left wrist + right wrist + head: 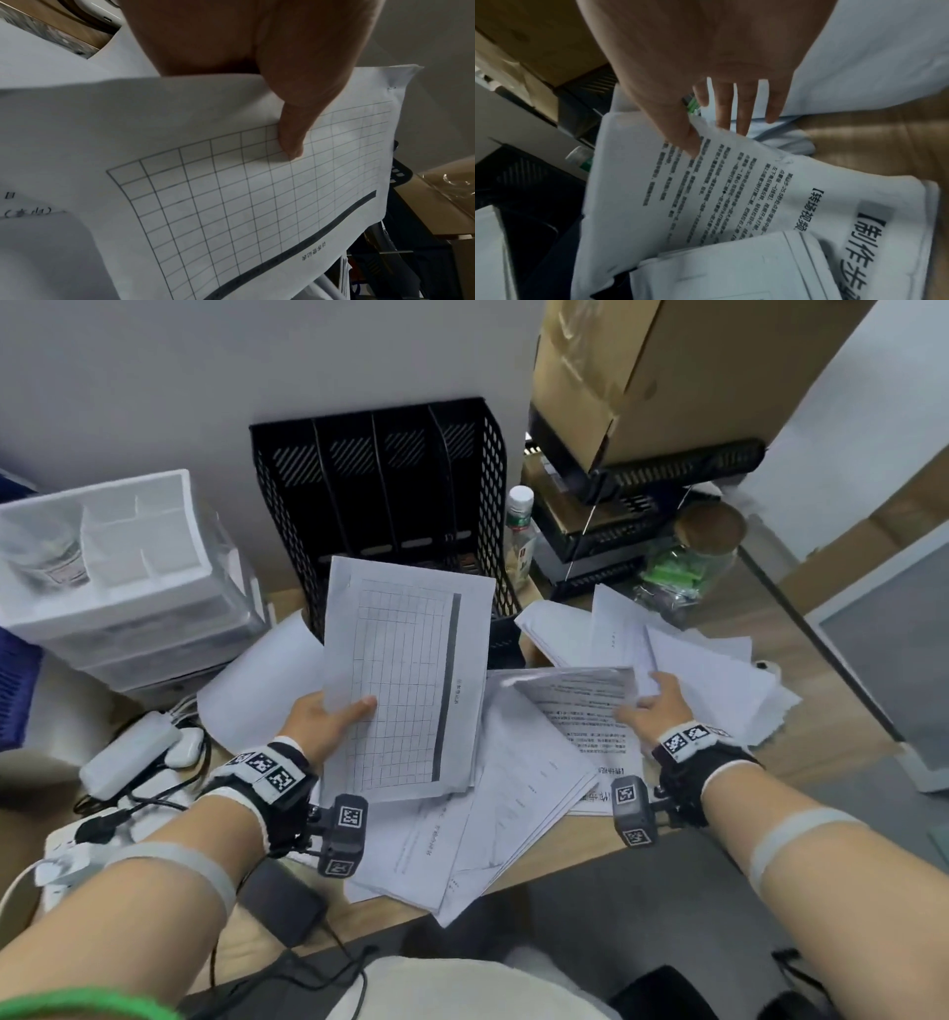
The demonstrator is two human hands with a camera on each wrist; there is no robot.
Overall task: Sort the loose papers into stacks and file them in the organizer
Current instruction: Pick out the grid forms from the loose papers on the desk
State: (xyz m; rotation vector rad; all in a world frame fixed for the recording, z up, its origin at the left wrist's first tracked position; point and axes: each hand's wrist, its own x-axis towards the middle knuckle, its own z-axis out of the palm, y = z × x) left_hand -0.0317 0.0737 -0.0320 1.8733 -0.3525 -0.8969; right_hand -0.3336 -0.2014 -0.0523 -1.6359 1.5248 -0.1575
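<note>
A black mesh organizer (380, 474) with several upright slots stands against the wall. My left hand (354, 711) holds a sheet with a printed grid (411, 670) lifted in front of it. In the left wrist view the thumb (290, 142) lies on the grid sheet (231, 203) and the fingers are hidden beneath. My right hand (649, 706) pinches the far edge of a sheet of printed text (580, 706), which curls up off the pile. In the right wrist view the thumb (687, 138) is on that text sheet (731, 192) and straight fingers reach behind its edge. Loose papers (513, 793) cover the desk.
More loose sheets (708, 670) fan out at the right. A white drawer unit (128, 567) stands at the left, with a power strip and cables (128, 752) and a phone (282, 906) in front. A bottle (519, 526), a jar (688, 557) and cardboard boxes (642, 367) crowd the back right.
</note>
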